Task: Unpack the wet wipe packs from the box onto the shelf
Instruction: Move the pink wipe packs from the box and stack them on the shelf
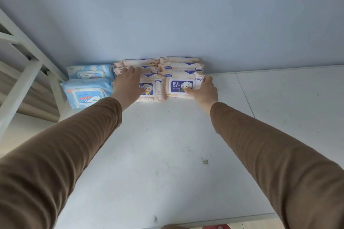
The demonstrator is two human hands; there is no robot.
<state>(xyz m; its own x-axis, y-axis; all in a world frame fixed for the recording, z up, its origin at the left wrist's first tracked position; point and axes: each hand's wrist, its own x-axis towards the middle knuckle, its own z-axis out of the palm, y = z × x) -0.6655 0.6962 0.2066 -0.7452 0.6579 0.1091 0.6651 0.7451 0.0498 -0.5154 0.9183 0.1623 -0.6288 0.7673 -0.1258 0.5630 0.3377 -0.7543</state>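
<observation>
My right hand [203, 92] is gripping the right end of a peach-coloured soft plastic pack of wet wipes [183, 86]: my thumb is pressing on the front of its lid and my other fingers are wrapping around its right side. On the dark blue label of this pack I am reading "BABY WIPES" in white letters, beside a small white cartoon figure; the smaller writing under it is too small for me to read.

My left hand [128, 84] is lying flat, with the fingers spread, on the neighbouring peach pack with the same blue label [149, 89], and it is covering most of this label. I cannot tell if the fingers are closing on anything. These two packs are lying side by side and touching each other.

Behind them, more peach packs are lying in two stacks [168, 65] against the pale blue wall [167, 15]. Their small blue labels are not readable.

To the left, two light blue plastic packs [86, 92] with white polar bear drawings are lying one behind the other. The front one is showing the word "WIPES".

All packs are resting on the white flat shelf board [167, 154], which is showing some small dirty marks. My brown sleeves [270, 145] are reaching over it. A white metal frame [20, 80] is standing at the far left.
</observation>
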